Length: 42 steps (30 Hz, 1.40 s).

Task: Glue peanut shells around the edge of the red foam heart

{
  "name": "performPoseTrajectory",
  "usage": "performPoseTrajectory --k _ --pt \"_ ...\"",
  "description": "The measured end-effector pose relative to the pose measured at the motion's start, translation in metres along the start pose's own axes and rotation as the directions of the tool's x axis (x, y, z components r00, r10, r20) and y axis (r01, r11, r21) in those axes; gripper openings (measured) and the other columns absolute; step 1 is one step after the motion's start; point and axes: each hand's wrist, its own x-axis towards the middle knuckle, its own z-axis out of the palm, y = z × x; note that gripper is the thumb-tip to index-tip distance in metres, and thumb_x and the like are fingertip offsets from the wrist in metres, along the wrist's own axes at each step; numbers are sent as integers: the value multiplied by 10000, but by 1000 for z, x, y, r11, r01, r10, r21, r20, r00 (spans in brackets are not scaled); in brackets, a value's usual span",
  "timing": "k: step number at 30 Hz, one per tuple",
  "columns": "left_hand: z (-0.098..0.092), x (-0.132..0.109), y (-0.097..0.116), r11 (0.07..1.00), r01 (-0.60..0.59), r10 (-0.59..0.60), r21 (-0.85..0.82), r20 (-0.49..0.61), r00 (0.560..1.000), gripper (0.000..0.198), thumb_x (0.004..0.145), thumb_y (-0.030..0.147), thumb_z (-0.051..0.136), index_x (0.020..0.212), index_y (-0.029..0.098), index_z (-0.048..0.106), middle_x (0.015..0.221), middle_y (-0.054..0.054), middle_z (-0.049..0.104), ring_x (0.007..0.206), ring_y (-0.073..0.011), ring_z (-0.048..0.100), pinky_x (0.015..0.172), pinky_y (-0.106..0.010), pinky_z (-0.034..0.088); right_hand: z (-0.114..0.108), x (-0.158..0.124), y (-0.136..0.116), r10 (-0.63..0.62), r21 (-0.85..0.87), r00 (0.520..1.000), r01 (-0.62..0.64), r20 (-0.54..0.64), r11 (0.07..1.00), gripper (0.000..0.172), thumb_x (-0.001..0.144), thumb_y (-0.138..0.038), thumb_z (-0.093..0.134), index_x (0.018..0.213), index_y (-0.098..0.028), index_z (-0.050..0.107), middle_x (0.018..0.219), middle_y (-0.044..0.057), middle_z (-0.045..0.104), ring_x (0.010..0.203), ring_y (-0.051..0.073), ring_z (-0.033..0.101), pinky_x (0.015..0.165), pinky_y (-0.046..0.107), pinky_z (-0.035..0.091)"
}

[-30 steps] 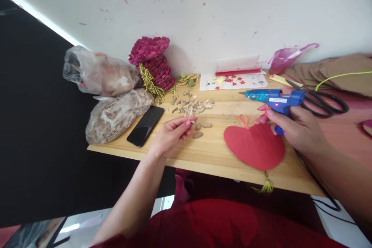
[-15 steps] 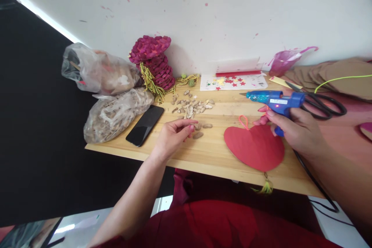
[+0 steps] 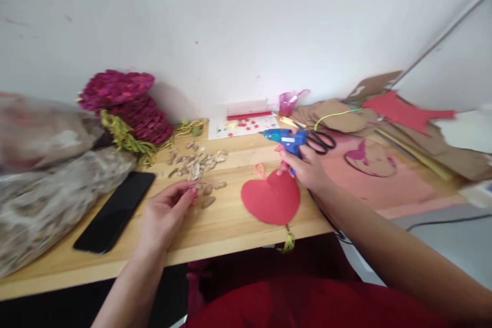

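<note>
My right hand (image 3: 307, 166) grips a blue hot-glue gun (image 3: 287, 138), its nozzle pointing left above the wooden table (image 3: 230, 225). Just below the gun lies a red paper heart (image 3: 271, 198) with an orange loop on top and a yellow tassel hanging over the table edge. My left hand (image 3: 165, 212) rests on the table with its fingers pinched together beside three loose pale shells (image 3: 209, 195); whether it holds one I cannot make out. A bigger heap of shells (image 3: 196, 161) lies further back.
A black phone (image 3: 115, 210) lies left of my left hand, beside plastic bags (image 3: 46, 184) of shells. A magenta shell ornament (image 3: 126, 107), a star sticker sheet (image 3: 242, 125), black scissors (image 3: 321, 141), a pink cup (image 3: 288, 102) and brown and red card pieces (image 3: 384, 113) line the wall.
The view has swung to the right and levelled, showing more card on the right. Both hands keep their places; the left hand's fingers have closed near the three shells.
</note>
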Motion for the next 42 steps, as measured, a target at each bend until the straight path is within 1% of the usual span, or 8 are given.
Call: performPoseTrajectory --k 4,7,15,17,20,28,36,42 --pt "-4 2 -1 991 -5 3 130 16 1000 415 768 528 767 1029 206 770 773 -30 741 626 -163 607 522 -240 443 -14 -6 -2 -33 -196 999 29 -15 980 351 922 -585 546 917 -242 619 535 -51 523 438 156 534 423 307 472" --pt "-6 0 -4 988 -6 1 155 28 1000 421 780 547 746 1056 230 771 826 -31 758 676 -177 631 545 -246 466 -44 -25 -11 -82 -397 997 70 -13 915 303 935 -535 553 902 -246 638 596 -22 572 544 178 570 521 320 488" --pt "-1 -7 -2 977 -37 38 210 -3 999 412 795 581 701 1059 279 793 800 -29 764 766 -245 691 627 -314 539 -164 -80 -8 -124 -851 987 -23 -103 525 463 922 -440 528 1277 -155 610 1090 187 733 954 405 691 779 519 525" --pt "-2 -6 -2 966 -50 45 252 28 999 387 791 580 699 1050 309 798 849 -20 782 819 -264 712 670 -331 562 -186 -86 1 -130 -899 987 -33 -99 436 504 928 -421 502 1316 -114 593 1236 243 690 1112 458 651 880 582 508" --pt "-5 -4 -4 959 -54 35 278 71 997 357 781 562 705 1048 344 799 952 -4 801 880 -288 731 716 -357 587 -205 -88 12 -120 -942 990 -27 -71 336 512 932 -404 482 1303 -73 604 1275 275 676 1155 467 638 933 605 502" --pt "-5 -5 -4 960 -40 22 276 68 997 402 802 599 675 1094 346 787 961 -13 802 955 -312 726 832 -419 583 -205 -86 18 -88 -981 996 48 32 187 467 938 -370 474 1286 -104 638 1193 231 728 1083 422 679 924 566 520" --pt "-4 -4 -3 968 -61 38 242 97 995 408 781 567 701 1075 301 798 933 -28 803 867 -272 733 757 -351 584 -204 -92 -6 -130 -977 990 79 54 200 455 873 -367 525 1240 -140 670 1045 188 760 952 408 705 813 543 538" --pt "-3 -4 2 982 -62 43 179 112 993 383 768 500 735 1059 260 801 785 -24 782 751 -231 721 693 -301 562 -151 -50 -26 -165 -963 985 90 48 256 297 933 -376 502 1093 -221 697 941 102 760 866 294 705 769 409 527"
